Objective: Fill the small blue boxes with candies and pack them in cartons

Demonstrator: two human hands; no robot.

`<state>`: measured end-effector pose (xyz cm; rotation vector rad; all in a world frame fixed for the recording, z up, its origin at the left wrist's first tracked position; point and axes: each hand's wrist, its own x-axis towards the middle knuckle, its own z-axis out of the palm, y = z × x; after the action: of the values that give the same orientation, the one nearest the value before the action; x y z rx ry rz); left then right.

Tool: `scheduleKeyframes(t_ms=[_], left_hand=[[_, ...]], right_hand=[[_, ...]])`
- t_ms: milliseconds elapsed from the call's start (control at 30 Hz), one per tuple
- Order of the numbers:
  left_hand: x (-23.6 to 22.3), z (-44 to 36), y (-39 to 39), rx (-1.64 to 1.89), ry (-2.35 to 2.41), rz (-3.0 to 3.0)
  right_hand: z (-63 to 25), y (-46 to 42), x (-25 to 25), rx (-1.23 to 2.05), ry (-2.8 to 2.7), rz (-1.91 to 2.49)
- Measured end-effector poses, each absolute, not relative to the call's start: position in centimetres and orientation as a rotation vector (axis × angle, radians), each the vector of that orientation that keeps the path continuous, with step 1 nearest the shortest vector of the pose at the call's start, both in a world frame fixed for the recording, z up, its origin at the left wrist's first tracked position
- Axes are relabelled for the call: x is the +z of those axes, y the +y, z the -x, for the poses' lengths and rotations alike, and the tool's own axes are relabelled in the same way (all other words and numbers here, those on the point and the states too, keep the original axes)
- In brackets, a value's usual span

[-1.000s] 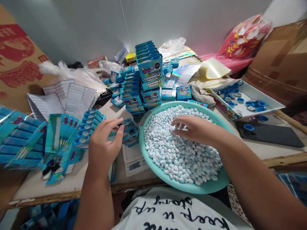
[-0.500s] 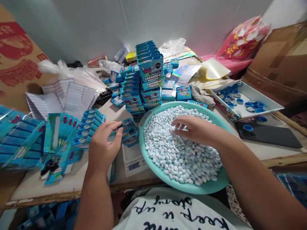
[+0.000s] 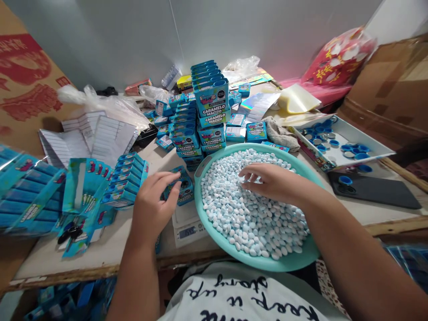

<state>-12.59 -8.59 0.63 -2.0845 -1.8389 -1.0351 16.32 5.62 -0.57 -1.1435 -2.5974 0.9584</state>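
Observation:
My left hand curls its fingers and thumb round a small open blue candy box that sits on a white digital scale. My right hand rests in a round teal bowl full of small white and pale blue candies. Its fingers are bent down and pinched into the candies near the bowl's far side. The bowl sits at the table's front edge, touching the scale.
A tall stack of blue "Caramelo Macizo" boxes stands behind the bowl. A row of blue boxes and flat cartons lie left. A white tray of blue caps and a dark phone lie right. A cardboard box stands far left.
My left hand has moved right and closed over the small blue box on the scale. My right hand stays in the candies with only slight finger movement.

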Motion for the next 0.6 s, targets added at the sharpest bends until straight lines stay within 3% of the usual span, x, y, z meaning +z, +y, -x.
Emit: scheduleKeyframes(t_ms=[267, 600], left_hand=[[0.5, 8.4, -8.9, -0.387, -2.056, 2.756], [1.6, 7.2, -8.5, -0.123, -2.077, 2.795]], right_hand=[[-16.4, 5.6, -0.7, 0.916, -2.615, 1.132], [-16.8, 5.7, -1.2, 0.894, -2.615, 1.083]])
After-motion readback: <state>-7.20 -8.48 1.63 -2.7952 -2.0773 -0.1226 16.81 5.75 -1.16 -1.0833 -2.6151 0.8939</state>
